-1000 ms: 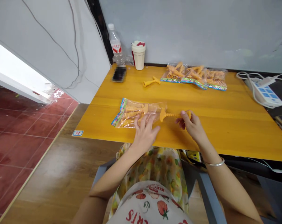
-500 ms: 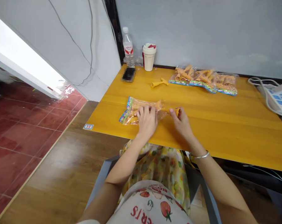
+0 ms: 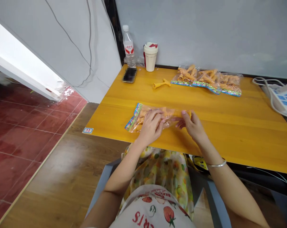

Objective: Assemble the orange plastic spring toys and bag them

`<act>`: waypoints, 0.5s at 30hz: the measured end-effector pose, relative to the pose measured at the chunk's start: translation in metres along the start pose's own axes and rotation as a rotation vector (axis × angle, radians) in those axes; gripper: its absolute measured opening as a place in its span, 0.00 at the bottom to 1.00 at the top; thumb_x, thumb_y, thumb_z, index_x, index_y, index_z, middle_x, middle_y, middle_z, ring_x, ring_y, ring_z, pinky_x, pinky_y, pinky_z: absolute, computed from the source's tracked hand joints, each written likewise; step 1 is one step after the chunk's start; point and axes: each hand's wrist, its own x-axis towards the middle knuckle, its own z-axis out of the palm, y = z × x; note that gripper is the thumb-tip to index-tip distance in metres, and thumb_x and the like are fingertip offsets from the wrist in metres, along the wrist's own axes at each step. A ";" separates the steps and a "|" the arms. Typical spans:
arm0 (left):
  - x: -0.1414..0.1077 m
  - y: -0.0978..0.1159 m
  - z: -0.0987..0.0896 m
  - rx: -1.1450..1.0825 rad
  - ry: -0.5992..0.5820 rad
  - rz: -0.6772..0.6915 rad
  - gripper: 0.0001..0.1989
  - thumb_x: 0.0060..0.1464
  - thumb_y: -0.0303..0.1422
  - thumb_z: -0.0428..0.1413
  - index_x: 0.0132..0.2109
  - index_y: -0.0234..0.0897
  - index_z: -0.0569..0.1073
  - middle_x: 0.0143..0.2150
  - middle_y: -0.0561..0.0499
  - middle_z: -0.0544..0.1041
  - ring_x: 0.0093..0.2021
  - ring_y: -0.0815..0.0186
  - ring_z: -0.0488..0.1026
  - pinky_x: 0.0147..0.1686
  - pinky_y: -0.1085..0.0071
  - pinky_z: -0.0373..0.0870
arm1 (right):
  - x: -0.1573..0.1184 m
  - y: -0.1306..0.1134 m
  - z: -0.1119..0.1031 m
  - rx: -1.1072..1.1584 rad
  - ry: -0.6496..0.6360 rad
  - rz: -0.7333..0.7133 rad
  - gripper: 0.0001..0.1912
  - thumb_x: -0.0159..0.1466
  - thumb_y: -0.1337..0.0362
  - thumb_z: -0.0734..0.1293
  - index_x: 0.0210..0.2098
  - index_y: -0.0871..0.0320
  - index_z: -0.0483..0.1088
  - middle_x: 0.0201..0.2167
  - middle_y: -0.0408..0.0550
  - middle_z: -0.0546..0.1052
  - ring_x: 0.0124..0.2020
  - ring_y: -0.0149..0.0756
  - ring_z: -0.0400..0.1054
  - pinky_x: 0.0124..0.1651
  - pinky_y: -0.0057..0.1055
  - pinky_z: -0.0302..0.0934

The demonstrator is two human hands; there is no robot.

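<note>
A clear plastic bag (image 3: 136,122) with a colourful printed edge lies near the table's front. Orange plastic pieces show through its film. My left hand (image 3: 151,127) rests over the middle of this bag, its fingers curled onto the film and gripping it. At the bag's right end, my right hand (image 3: 193,126) pinches the flared end of an orange Y-shaped plastic piece (image 3: 177,113) between thumb and fingers. The forked end of that piece lies inside the bag, by my left fingertips. Farther back, another orange Y-shaped piece (image 3: 161,84) lies loose on the table.
Three filled bags (image 3: 206,80) of orange pieces lie along the back of the yellow table (image 3: 229,126). A water bottle (image 3: 129,47), a cream cup (image 3: 150,57) and a phone (image 3: 129,75) stand or lie at the back left. A power strip (image 3: 284,99) with cables is at the right.
My right hand has moved right and turned more open around the orange piece's flared end. The bag and my left hand have shifted slightly right and toward me.
</note>
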 end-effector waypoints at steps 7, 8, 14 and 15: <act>-0.007 0.008 0.007 -0.172 -0.077 0.133 0.09 0.67 0.27 0.45 0.43 0.38 0.70 0.55 0.42 0.72 0.62 0.61 0.67 0.65 0.53 0.61 | -0.008 0.022 0.021 -0.067 -0.009 -0.248 0.25 0.62 0.37 0.63 0.41 0.51 0.58 0.39 0.46 0.73 0.40 0.37 0.70 0.47 0.38 0.69; -0.008 0.006 0.009 -0.201 -0.097 0.156 0.10 0.67 0.26 0.45 0.43 0.38 0.70 0.56 0.42 0.72 0.64 0.61 0.66 0.66 0.52 0.61 | -0.008 0.023 0.018 -0.132 -0.060 -0.248 0.25 0.63 0.38 0.62 0.42 0.51 0.59 0.38 0.46 0.72 0.40 0.37 0.69 0.49 0.38 0.68; -0.010 0.001 0.011 -0.335 -0.120 0.255 0.08 0.67 0.28 0.47 0.44 0.37 0.71 0.57 0.39 0.71 0.64 0.58 0.65 0.66 0.49 0.61 | -0.014 0.017 -0.009 -0.287 -0.233 -0.204 0.19 0.68 0.45 0.59 0.45 0.54 0.62 0.38 0.46 0.72 0.39 0.36 0.68 0.51 0.38 0.65; -0.010 0.002 0.011 -0.345 -0.116 0.255 0.08 0.67 0.28 0.46 0.43 0.37 0.71 0.57 0.39 0.71 0.64 0.59 0.66 0.66 0.48 0.61 | -0.016 0.015 -0.010 -0.250 -0.276 -0.202 0.18 0.68 0.47 0.59 0.48 0.53 0.63 0.41 0.47 0.73 0.41 0.36 0.68 0.51 0.38 0.66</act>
